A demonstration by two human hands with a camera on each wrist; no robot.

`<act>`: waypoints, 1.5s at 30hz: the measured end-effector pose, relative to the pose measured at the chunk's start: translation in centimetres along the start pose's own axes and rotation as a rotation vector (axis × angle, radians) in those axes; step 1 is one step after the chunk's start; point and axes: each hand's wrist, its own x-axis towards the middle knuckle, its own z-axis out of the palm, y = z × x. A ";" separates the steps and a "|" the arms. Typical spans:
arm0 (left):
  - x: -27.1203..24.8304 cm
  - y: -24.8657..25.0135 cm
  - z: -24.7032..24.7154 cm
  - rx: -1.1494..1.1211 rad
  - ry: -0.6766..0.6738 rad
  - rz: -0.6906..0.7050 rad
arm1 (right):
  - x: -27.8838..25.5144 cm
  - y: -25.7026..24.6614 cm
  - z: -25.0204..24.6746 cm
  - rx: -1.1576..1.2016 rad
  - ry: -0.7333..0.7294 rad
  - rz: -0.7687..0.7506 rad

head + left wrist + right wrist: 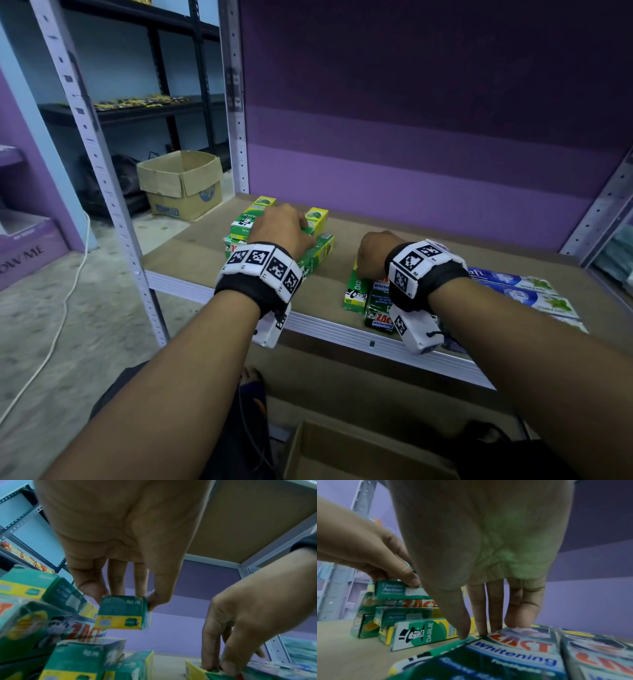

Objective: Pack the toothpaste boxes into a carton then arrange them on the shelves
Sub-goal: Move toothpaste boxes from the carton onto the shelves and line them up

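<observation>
On the brown shelf board [191,253] stands a pile of green and yellow Darlie toothpaste boxes [317,255]. My left hand [284,229] is on top of that pile. It pinches one small Darlie box [120,615] by its end, thumb against fingers, just above the others. To the right lies a second group: a Darlie box [356,291] beside Zact whitening boxes [518,646]. My right hand [375,253] reaches down onto the far end of a Zact box, thumb at its left edge and fingertips [518,623] on top. An open carton [342,452] sits below the shelf.
Long blue and white toothpaste boxes [520,291] lie at the shelf's right end. A second open carton [181,185] stands on the floor behind the left upright [102,171]. A white cable [68,294] runs across the floor. The purple back panel [411,137] closes the shelf.
</observation>
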 end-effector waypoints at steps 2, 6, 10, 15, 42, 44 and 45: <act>0.4 -0.3 0.0 0.032 0.020 -0.019 | 0.2 -0.7 0.1 -0.003 0.004 -0.015; 1.2 -0.8 0.4 0.126 0.004 -0.043 | 0.2 -1.2 0.1 -0.033 -0.006 -0.036; 1.7 -0.7 0.8 0.177 -0.013 -0.051 | 0.2 -1.1 0.4 0.016 -0.011 -0.052; 2.1 -0.7 0.8 0.230 -0.039 -0.008 | 0.5 -1.8 0.8 0.028 -0.025 -0.087; 1.9 -5.4 -2.6 -0.142 0.008 -0.199 | 2.6 -5.4 -1.2 0.669 0.041 -0.011; 1.9 -5.5 -2.6 -0.155 -0.002 -0.205 | 3.0 -6.1 -1.3 0.735 0.049 -0.020; 2.0 -5.6 -2.5 -0.162 -0.003 -0.206 | 3.1 -6.4 -1.3 0.794 0.056 -0.017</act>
